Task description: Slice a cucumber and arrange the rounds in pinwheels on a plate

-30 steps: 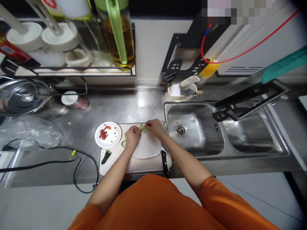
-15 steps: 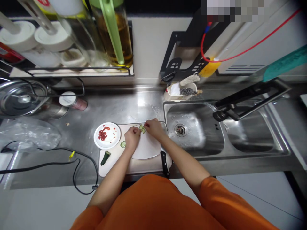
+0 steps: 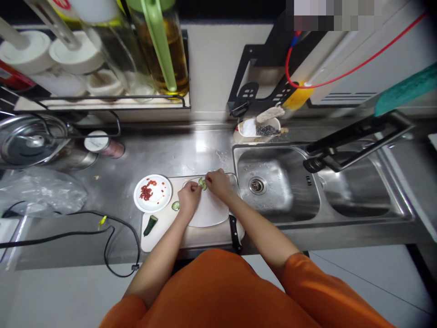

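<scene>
Both of my hands meet over the far edge of a white plate [image 3: 210,212], which lies on a pale cutting board [image 3: 164,228]. Thin cucumber slices [image 3: 202,184] rest on the plate between my fingertips. My left hand [image 3: 190,197] is closed, its fingers pinched at the left side of the slices. From the right, my right hand [image 3: 218,183] pinches at the slices' edge. Another cucumber slice [image 3: 175,206] lies on the board left of my left hand, and a cucumber stub [image 3: 150,225] sits farther left. A black-handled knife [image 3: 235,232] lies right of the plate.
A white plate with chopped red pieces [image 3: 146,191] stands at the board's left corner. To the right is a double steel sink [image 3: 280,187] with a black faucet [image 3: 341,141]. Black cables [image 3: 112,218] and a plastic bag [image 3: 44,191] lie left. Bottles [image 3: 164,50] stand on a rack above.
Both hands stay at the cucumber slices, with only slight finger movement. The plates, knife and cucumber stub have not moved.
</scene>
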`<state>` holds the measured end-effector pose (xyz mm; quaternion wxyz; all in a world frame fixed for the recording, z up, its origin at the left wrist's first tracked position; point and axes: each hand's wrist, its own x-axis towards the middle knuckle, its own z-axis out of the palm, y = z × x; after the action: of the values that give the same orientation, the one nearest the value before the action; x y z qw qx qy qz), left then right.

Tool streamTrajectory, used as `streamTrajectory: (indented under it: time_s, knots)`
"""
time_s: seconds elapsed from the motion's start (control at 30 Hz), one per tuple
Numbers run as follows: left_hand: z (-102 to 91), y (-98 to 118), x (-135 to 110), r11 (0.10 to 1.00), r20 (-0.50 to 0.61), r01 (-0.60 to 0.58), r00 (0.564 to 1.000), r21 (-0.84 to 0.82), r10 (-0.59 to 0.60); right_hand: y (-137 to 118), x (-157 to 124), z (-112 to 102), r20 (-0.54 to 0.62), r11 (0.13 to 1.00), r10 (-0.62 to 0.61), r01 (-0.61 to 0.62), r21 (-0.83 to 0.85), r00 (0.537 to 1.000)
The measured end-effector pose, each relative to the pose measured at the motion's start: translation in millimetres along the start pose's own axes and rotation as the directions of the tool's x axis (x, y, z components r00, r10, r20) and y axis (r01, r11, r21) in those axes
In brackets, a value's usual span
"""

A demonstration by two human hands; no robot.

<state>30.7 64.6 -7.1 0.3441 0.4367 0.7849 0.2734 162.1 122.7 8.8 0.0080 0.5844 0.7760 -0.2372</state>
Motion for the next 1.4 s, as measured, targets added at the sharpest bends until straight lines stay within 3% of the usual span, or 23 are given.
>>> streamTrajectory:
  time_s: [0.5,0.8,1.17,1.4]
  knots:
    - [1.1,-0.9,0.8,0.998,0.034,-0.022,0.999,0.062,0.02,-0.6,-0.2,1.1,-0.009,1.0,-0.004,0.004,-0.015,1.0]
    - [0.3,0.4,-2.5,1.0,0.074,-0.013,0.997,0.013,0.012,-0.7,-1.0,0.3,-0.003,1.0,0.015,-0.015,0.003,1.0]
    - [3.3,-6.2,1.9,0.976,0.051,-0.184,0.983,0.119,0.179,-1.0,-3.4,1.4,-0.015,1.0,0.012,-0.012,-0.006,1.0]
    - [1.8,-4.0,3.7,0.962,0.056,-0.209,0.978,0.178,0.202,-0.6,-5.7,2.5,-0.037,1.0,0.014,-0.013,0.021,0.999]
